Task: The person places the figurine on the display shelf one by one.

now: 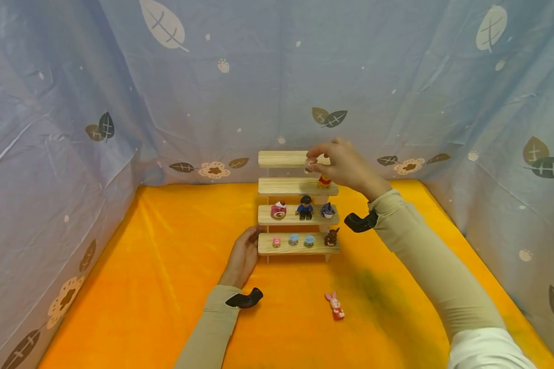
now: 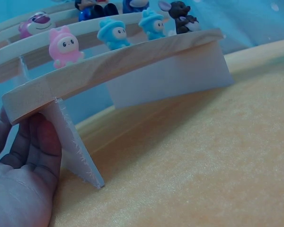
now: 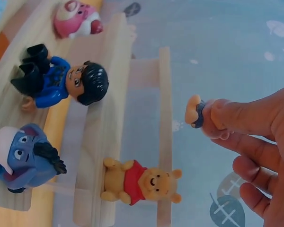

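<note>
My right hand [image 1: 343, 164] is raised by the upper tiers of a wooden display stand [image 1: 283, 185]. Its thumb and forefinger pinch a small figurine [image 3: 206, 116], its feet pointing away from the palm; the fingers cover part of it. Just below that hand, a Winnie the Pooh figurine [image 3: 142, 182] in a red shirt stands on the second tier from the top. My left hand [image 1: 241, 256] holds the left end of the bottom tier, fingers curled under the board beside its pale leg [image 2: 75, 146].
The third tier bears a pink bear [image 1: 278, 210], a black-haired toy figure [image 1: 305, 209] and a blue donkey [image 1: 328, 210]. Below are a pink figurine [image 1: 276, 242], two blue ones [image 1: 293, 239] and a brown animal [image 1: 331, 237]. A piglet figurine [image 1: 335, 307] lies on the orange cloth [image 1: 166, 287].
</note>
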A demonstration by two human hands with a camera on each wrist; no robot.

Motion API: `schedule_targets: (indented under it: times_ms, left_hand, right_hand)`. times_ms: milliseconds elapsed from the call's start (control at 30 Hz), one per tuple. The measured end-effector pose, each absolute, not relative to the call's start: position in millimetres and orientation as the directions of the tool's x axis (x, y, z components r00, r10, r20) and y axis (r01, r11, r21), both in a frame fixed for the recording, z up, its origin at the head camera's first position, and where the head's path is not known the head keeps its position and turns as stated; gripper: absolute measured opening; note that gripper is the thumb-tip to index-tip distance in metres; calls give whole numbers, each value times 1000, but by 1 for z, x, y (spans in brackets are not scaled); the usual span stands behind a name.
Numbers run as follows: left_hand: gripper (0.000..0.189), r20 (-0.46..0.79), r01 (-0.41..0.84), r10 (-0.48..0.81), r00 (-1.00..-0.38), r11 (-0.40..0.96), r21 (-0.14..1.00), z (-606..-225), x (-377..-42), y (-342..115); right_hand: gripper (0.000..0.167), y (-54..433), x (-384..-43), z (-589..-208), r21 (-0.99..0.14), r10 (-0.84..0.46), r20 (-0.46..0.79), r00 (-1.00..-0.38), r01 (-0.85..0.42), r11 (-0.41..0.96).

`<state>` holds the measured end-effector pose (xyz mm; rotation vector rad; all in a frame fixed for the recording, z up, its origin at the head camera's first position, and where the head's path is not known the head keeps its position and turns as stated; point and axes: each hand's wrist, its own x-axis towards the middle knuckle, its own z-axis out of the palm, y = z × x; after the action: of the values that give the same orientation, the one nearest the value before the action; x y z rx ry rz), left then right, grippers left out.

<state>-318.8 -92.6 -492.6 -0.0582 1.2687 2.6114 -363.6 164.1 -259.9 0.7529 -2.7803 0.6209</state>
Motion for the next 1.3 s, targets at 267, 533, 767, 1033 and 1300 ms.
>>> schedule_targets:
  times_ms: [267,533,767,1033,1300]
  left_hand:
    - [23,-122,-228,214,-969,-589,775,-493,-318,-95]
    - [25,-123,-231,221,-968,-579,782,-493,-319,-95]
    - [25,-130,-229,208,-969,-579,783,-493,-318,-94]
    - [25,-147,-243,209,-967,-578,779,-492,-319,-94]
    - [26,-146,-245,212,-966,-577,779,-493,-320,-95]
  right_hand:
    - [22,155,-368,-266,-239,-468,294,-833,-539,808]
    - [17,151,-369,-275,-129,-483,286,-828,-533,836]
    - [10,150,-373,-284,-98,-513,298,-805,-560,823]
    - [11,151,-374,-288,-123,-515,281,-810,-563,818]
    - [10,150,-375,-291,-106,-517,266,-814,-557,824]
